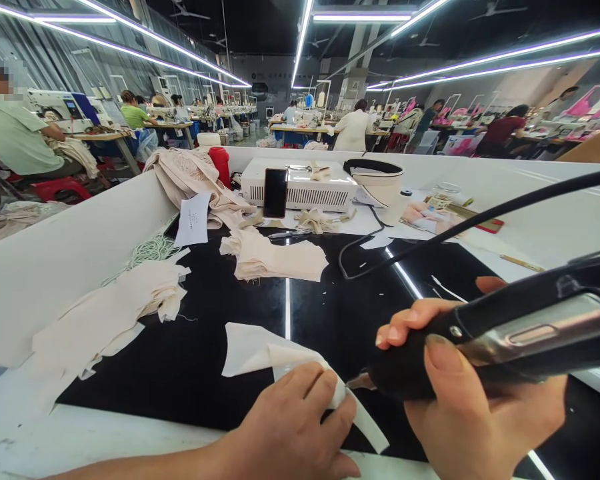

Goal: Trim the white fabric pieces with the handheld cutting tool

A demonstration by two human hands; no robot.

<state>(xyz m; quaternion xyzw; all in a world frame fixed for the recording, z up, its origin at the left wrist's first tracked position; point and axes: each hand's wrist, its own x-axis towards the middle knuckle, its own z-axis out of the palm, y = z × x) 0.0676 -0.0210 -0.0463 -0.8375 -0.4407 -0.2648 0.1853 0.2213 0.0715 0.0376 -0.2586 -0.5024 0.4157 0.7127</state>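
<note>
My left hand (305, 423) is closed on a cream fabric piece (253, 350) near the front of the black work surface, its fingers bent over the folded edge. From under those fingers a narrow strip of the fabric runs down to the right. My right hand (473, 400) is wrapped around a black corded hand tool (405, 360) with a metal side plate. The tool's pointed metal tip (363, 381) is at the fabric edge, right beside my left fingertips. Whether the tip touches the cloth I cannot tell.
Stacks of cut fabric lie at the left (110, 307) and behind (280, 257). A phone (275, 193) leans on a white vented box (305, 183). The tool's black cable (480, 217) arches over the right side. Low white walls border the table; people sew beyond.
</note>
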